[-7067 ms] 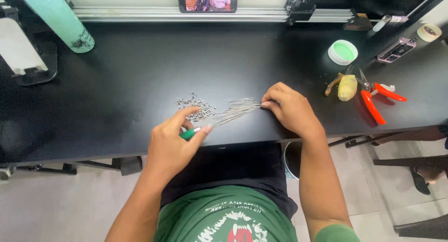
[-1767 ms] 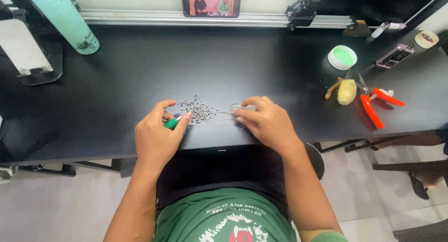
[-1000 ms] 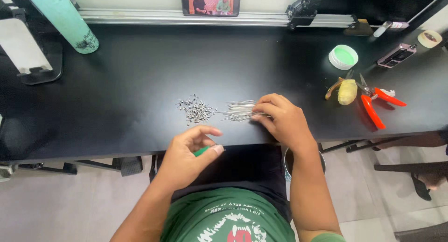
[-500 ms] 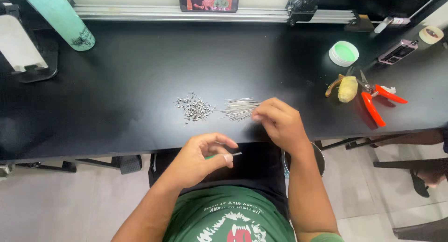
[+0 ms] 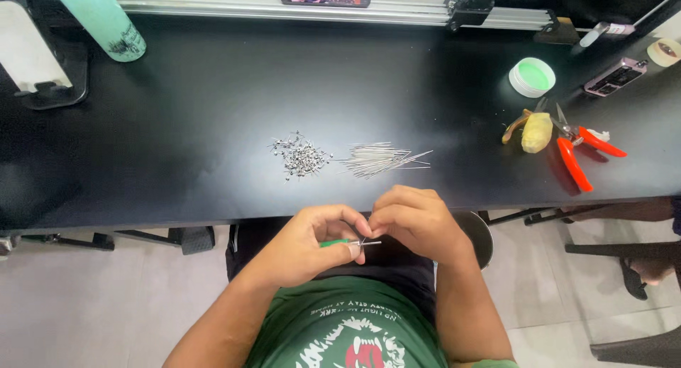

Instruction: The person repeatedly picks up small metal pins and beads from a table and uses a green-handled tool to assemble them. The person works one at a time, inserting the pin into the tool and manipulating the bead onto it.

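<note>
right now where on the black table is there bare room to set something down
Widest bare patch: the table between the teal bottle and the pile of small metal parts. Another lies between the bundle of thin pins and the yellow tool. Crowded: the far right around the red cutters and green-lidded tub.

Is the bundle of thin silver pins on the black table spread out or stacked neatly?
Spread: the thin silver pins fan loosely across the black table, tips pointing different ways.

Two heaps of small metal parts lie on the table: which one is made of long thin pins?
The right heap, nearer the red-handled pliers: straight slender pins fanned out side by side. The left heap is a clump of short, stubby bits.
</note>
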